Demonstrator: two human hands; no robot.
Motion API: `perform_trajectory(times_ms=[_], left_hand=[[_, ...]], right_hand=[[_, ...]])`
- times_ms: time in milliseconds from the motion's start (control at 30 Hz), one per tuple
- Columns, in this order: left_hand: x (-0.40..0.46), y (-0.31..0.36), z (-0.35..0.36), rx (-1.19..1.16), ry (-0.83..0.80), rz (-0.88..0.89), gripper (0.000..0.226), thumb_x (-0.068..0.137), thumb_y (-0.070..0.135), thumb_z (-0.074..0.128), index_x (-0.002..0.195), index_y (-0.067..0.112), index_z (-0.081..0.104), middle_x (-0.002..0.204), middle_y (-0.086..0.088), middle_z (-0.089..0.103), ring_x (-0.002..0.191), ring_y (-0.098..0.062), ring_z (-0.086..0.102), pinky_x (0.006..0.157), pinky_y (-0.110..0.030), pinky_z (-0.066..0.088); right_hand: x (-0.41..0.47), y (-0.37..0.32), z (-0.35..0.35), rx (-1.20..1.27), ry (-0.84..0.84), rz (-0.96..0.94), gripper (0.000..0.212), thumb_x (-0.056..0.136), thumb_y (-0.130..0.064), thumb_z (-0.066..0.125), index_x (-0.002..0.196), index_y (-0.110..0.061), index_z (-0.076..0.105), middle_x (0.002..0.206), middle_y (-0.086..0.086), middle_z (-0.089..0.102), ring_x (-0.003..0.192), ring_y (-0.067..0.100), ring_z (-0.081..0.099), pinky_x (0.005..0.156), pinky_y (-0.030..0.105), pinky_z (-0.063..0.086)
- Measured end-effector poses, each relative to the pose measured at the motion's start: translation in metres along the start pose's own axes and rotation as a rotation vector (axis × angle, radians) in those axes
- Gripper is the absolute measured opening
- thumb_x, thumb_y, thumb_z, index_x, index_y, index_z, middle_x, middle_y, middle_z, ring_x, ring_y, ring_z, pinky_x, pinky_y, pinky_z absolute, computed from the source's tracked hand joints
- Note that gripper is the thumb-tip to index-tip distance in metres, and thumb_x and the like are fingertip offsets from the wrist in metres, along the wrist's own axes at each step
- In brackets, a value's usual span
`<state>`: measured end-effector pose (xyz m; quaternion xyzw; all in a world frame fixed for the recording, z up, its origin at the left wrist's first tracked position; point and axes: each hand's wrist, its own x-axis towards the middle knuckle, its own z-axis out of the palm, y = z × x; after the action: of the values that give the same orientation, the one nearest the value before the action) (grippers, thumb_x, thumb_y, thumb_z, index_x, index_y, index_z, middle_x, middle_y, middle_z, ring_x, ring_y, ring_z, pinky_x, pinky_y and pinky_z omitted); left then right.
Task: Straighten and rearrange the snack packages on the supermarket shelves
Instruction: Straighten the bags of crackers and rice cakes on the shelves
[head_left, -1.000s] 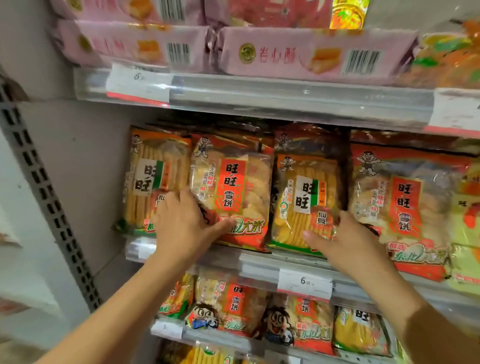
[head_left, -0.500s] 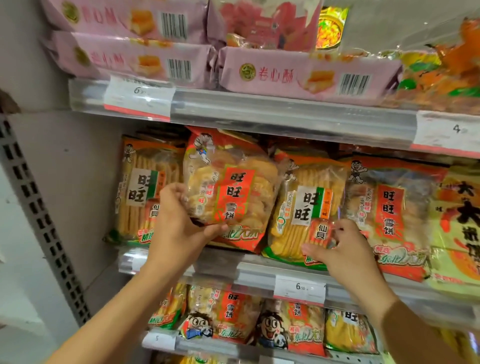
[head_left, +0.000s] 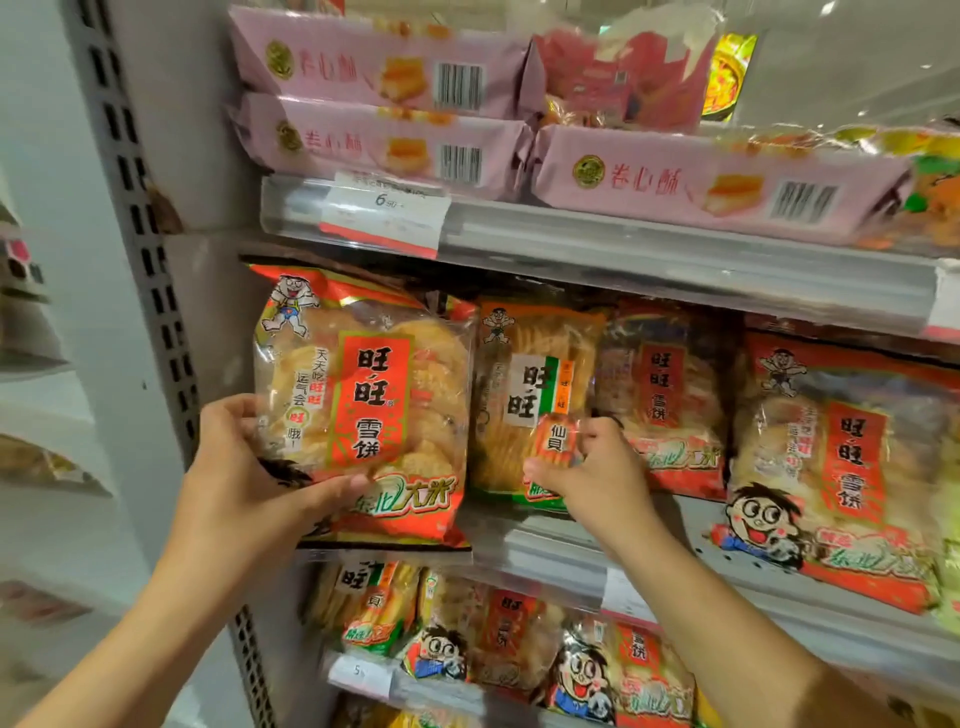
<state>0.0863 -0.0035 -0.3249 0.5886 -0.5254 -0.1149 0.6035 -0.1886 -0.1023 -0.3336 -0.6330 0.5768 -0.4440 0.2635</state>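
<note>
My left grip (head_left: 244, 467) holds red rice-cracker bag (head_left: 363, 405) off the middle shelf (head_left: 675, 561); right grip (head_left: 587, 467) pinches green-label bag (head_left: 530, 400) standing there. Risk: slick film slips, neighbours topple forward.

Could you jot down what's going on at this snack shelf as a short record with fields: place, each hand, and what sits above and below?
Place: supermarket shelving, middle shelf
Left hand: grips the lower left of a red-label rice cracker bag, held up in front of the shelf's left end
Right hand: pinches the bottom of a green-label cracker bag standing on the shelf
Right of that: more red-label bags
Above: pink packages, stacked two high at left
Below: similar cracker bags
Price tag: under the pink packages, blurred
</note>
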Motion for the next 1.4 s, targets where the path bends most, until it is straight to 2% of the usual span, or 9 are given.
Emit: perform_trajectory(times_ms=[367, 467, 567, 700, 800, 967, 1133, 1233, 1400], left_hand=[[-0.007, -0.010, -0.003, -0.053, -0.039, -0.029, 0.094, 0.035, 0.049, 0.091, 0.108, 0.040, 0.033, 0.102, 0.011, 0.062, 0.083, 0.016, 0.060, 0.054, -0.011, 0.045], [-0.008, -0.002, 0.005, -0.092, -0.058, -0.021, 0.093, 0.035, 0.049, 0.090, 0.108, 0.041, 0.032, 0.100, 0.015, 0.061, 0.083, 0.017, 0.060, 0.061, -0.014, 0.044], [-0.013, 0.011, 0.021, -0.142, -0.111, 0.026, 0.098, 0.036, 0.051, 0.088, 0.115, 0.048, 0.030, 0.097, 0.024, 0.061, 0.087, 0.017, 0.060, 0.061, -0.009, 0.046], [-0.026, 0.035, 0.064, -0.204, -0.256, 0.116, 0.100, 0.038, 0.050, 0.093, 0.115, 0.059, 0.029, 0.111, 0.031, 0.056, 0.102, 0.006, 0.061, 0.078, -0.008, 0.049], [-0.035, 0.055, 0.103, -0.181, -0.313, 0.178, 0.104, 0.041, 0.041, 0.097, 0.113, 0.063, 0.026, 0.125, 0.012, 0.052, 0.114, -0.008, 0.056, 0.092, -0.030, 0.049], [-0.031, 0.083, 0.166, -0.163, -0.387, 0.176, 0.104, 0.046, 0.045, 0.095, 0.125, 0.044, 0.027, 0.127, 0.001, 0.053, 0.117, -0.020, 0.056, 0.098, -0.045, 0.049], [-0.015, 0.096, 0.216, 0.073, -0.313, 0.277, 0.091, 0.070, 0.043, 0.084, 0.139, 0.013, 0.032, 0.130, -0.004, 0.038, 0.126, -0.022, 0.037, 0.108, -0.031, 0.031], [-0.011, 0.089, 0.229, 0.136, -0.334, 0.255, 0.088, 0.076, 0.035, 0.081, 0.143, 0.011, 0.028, 0.133, -0.007, 0.037, 0.127, -0.025, 0.038, 0.100, -0.027, 0.031], [-0.027, 0.072, 0.235, 0.185, -0.359, 0.273, 0.088, 0.082, 0.035, 0.076, 0.146, 0.020, 0.019, 0.136, -0.010, 0.040, 0.117, -0.030, 0.050, 0.082, -0.027, 0.036]], right_hand=[[-0.003, -0.008, 0.037, -0.237, -0.027, -0.030, 0.044, 0.077, -0.030, 0.079, 0.097, -0.028, 0.040, 0.082, -0.013, 0.058, 0.072, 0.007, 0.059, 0.048, 0.021, 0.037], [-0.011, -0.016, 0.029, -0.267, -0.033, -0.024, 0.043, 0.084, -0.028, 0.072, 0.117, -0.021, 0.045, 0.105, -0.004, 0.061, 0.098, 0.019, 0.061, 0.072, 0.033, 0.052], [-0.037, -0.023, 0.002, 0.008, 0.059, -0.096, 0.037, 0.095, -0.027, 0.059, 0.130, -0.030, 0.050, 0.122, -0.011, 0.060, 0.112, 0.007, 0.057, 0.096, 0.036, 0.050], [-0.094, -0.023, -0.051, 0.317, 0.052, -0.112, 0.016, 0.087, -0.047, 0.056, 0.101, -0.049, 0.063, 0.102, -0.020, 0.068, 0.093, 0.005, 0.066, 0.075, 0.027, 0.055], [-0.114, -0.012, -0.078, 0.210, 0.017, -0.067, 0.034, 0.079, -0.051, 0.072, 0.108, -0.056, 0.054, 0.103, -0.018, 0.065, 0.095, -0.003, 0.064, 0.073, 0.014, 0.052], [-0.088, 0.010, -0.112, 0.028, 0.265, -0.104, 0.042, 0.088, -0.020, 0.070, 0.108, -0.052, 0.050, 0.111, -0.027, 0.056, 0.094, -0.011, 0.058, 0.077, 0.015, 0.051], [-0.034, 0.025, -0.130, -0.211, 0.364, -0.090, 0.048, 0.087, -0.011, 0.069, 0.128, -0.031, 0.056, 0.107, -0.013, 0.063, 0.091, 0.003, 0.062, 0.072, 0.020, 0.048], [-0.019, 0.033, -0.127, -0.371, 0.342, -0.105, 0.048, 0.086, -0.012, 0.069, 0.131, -0.024, 0.058, 0.095, -0.002, 0.067, 0.088, 0.016, 0.065, 0.072, 0.025, 0.048], [-0.018, 0.043, -0.120, -0.572, 0.266, -0.191, 0.049, 0.086, -0.004, 0.060, 0.133, -0.020, 0.059, 0.124, 0.005, 0.066, 0.102, 0.023, 0.066, 0.084, 0.032, 0.053]])
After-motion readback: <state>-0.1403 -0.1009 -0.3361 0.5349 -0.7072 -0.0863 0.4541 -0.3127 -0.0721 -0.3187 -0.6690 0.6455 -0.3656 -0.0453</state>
